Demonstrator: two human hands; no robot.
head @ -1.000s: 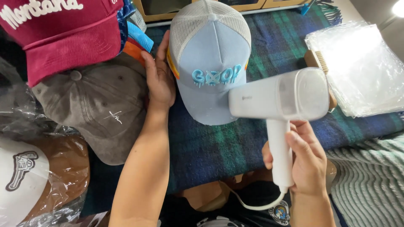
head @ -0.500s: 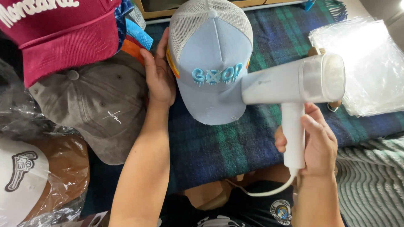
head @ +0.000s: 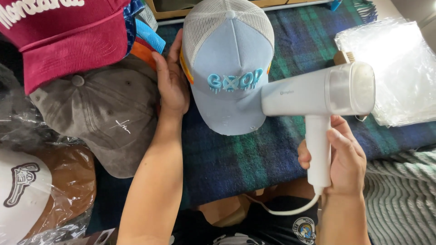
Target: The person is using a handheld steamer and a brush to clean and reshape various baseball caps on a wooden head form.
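Note:
A light blue trucker cap [head: 229,72] with a white mesh back and raised lettering lies on a dark blue and green plaid blanket [head: 254,159]. My left hand [head: 171,81] rests flat against the cap's left side. My right hand [head: 341,159] grips the handle of a white handheld garment steamer [head: 318,97], whose head lies level and touches or overlaps the right edge of the cap's brim. A white cord [head: 286,209] runs from the handle's base.
A grey cap [head: 104,113] and a maroon corduroy cap [head: 59,36] lie at the left. Bagged caps [head: 41,199] sit at the lower left. Clear plastic bags [head: 399,68] lie at the right, a grey striped cloth [head: 404,199] at lower right.
My right hand has carried the steamer to the right and slightly up, away from the cap's front. My left hand has stayed on the cap's side.

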